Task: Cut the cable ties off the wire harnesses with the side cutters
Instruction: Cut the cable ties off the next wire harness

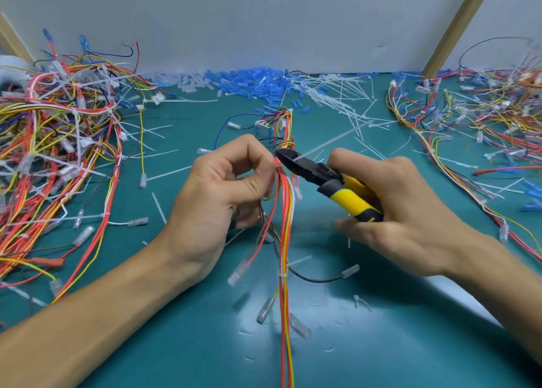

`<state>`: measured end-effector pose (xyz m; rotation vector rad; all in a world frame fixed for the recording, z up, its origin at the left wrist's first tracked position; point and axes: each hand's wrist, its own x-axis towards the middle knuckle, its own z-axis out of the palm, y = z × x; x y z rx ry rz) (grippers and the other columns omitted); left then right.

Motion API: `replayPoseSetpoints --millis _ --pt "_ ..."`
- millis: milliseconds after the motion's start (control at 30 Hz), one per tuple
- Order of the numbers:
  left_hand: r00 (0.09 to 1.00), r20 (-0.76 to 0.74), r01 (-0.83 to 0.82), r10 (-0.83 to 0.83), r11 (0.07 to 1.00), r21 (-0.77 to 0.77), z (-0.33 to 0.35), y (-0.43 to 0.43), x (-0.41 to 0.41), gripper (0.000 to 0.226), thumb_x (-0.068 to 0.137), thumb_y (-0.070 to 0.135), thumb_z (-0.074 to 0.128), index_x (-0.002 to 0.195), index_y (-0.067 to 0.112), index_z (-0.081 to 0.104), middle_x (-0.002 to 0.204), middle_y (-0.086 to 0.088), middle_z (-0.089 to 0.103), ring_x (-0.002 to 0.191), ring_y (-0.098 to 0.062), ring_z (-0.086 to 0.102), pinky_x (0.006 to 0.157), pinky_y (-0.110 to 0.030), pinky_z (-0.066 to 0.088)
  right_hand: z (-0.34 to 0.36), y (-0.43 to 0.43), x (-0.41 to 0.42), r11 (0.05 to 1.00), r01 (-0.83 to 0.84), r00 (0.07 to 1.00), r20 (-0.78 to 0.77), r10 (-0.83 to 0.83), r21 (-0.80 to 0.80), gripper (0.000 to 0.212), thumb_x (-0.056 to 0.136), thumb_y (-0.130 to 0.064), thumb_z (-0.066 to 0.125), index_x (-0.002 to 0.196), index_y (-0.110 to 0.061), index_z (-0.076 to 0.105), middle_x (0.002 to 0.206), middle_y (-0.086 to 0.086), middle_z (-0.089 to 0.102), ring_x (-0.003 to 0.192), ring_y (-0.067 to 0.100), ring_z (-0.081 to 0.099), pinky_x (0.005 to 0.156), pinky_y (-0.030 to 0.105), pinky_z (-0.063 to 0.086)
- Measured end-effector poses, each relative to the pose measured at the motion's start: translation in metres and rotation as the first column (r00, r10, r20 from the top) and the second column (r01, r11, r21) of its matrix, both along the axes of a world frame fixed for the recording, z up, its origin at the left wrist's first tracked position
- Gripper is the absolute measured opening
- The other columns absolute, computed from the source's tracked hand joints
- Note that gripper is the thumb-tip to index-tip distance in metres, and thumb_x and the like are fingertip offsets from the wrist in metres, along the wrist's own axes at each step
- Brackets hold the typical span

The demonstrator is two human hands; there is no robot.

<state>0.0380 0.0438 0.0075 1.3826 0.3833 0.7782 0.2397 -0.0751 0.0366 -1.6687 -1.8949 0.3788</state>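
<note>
Harness point(286, 211): red/yel/wht wires, centre frame, running 12–6 o'clock, held up. Cutters point(322, 176): blk jaws, yel/blk grips, at harness's 3 o'clock, tips at wht tie point(322, 145), tail pointing 2 o'clock. 2nd tie point(283, 274) lower down, uncut.

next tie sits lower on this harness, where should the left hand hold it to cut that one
Probably pinch the harness just above the white tie, coming from the left: the wires run straight and bunched there, and the side cutters in the right hand come from the right.
</note>
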Motion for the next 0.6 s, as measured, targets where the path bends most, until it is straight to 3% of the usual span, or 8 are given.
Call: replayPoseSetpoints --millis 133,233,333,400,500,600 --pt "0.993 -0.111 0.028 -0.035 0.998 -0.062 0.002 0.002 -0.002 0.027 0.09 0.024 0.062 0.063 0.018 0.062 0.056 -0.003 0.026 0.05 -0.017 0.014 0.046 -0.026 0.015 -0.001 0.003 -0.001 0.997 0.077 0.977 -0.197 -0.082 -0.031 0.039 0.066 -0.012 0.075 0.084 -0.022 0.041 0.07 0.011 0.036 0.064 0.025 0.03 0.056 0.041 0.031" --pt "0.965 -0.223 0.132 -0.136 0.991 -0.035 0.005 0.001 -0.002 0.034 0.093 0.025 0.061 0.06 0.021 0.07 0.058 -0.001 0.018 0.052 -0.016 0.01 0.049 -0.032 0.011 0.0 0.005 0.004 0.989 0.084 0.915 -0.385 -0.124 -0.119 0.036 0.066 -0.009 0.073 0.085 -0.013 0.043 0.07 0.007 0.038 0.064 0.025 0.034 0.056 0.033 0.031" --pt "0.967 -0.215 0.128 -0.139 0.99 -0.065 0.005 0.001 -0.003 0.026 0.092 0.029 0.062 0.082 0.01 0.077 0.06 -0.003 0.017 0.051 -0.014 0.011 0.049 -0.031 0.012 0.002 0.008 0.009 0.977 0.056 0.847 -0.509 -0.155 -0.205 0.031 0.065 -0.003 0.07 0.084 -0.012 0.046 0.07 0.009 0.038 0.06 0.022 0.033 0.048 0.026 0.032" --pt "0.972 -0.193 0.115 -0.132 0.989 -0.093 0.005 0.002 -0.003 0.022 0.093 0.025 0.066 0.089 0.006 0.076 0.06 -0.003 0.016 0.051 -0.013 0.011 0.047 -0.028 0.014 0.002 0.01 0.01 0.968 -0.028 0.733 -0.663 -0.148 -0.248 0.03 0.065 0.001 0.066 0.089 -0.007 0.051 0.072 0.016 0.041 0.058 0.024 0.034 0.048 0.028 0.031" --pt "0.981 -0.154 0.105 -0.12 0.989 -0.101 0.006 0.001 -0.003 0.021 0.095 0.024 0.061 0.089 0.008 0.074 0.058 0.0 0.019 0.05 -0.011 0.013 0.047 -0.027 0.014 0.005 0.01 0.009 0.948 -0.189 0.441 -0.885 -0.151 -0.256 0.039 0.065 -0.001 0.062 0.103 -0.003 0.06 0.08 0.024 0.051 0.064 0.032 0.048 0.055 0.038 0.042" --pt "0.986 -0.13 0.096 -0.107 0.992 -0.085 0.006 0.0 -0.002 0.018 0.096 0.022 0.062 0.084 0.013 0.072 0.057 0.003 0.025 0.05 -0.01 0.017 0.048 -0.027 0.015 0.011 0.009 0.005 0.958 -0.127 0.416 -0.891 -0.182 -0.256 0.03 0.06 0.002 0.06 0.09 -0.002 0.057 0.067 0.021 0.035 0.048 0.026 0.039 0.049 0.033 0.038"
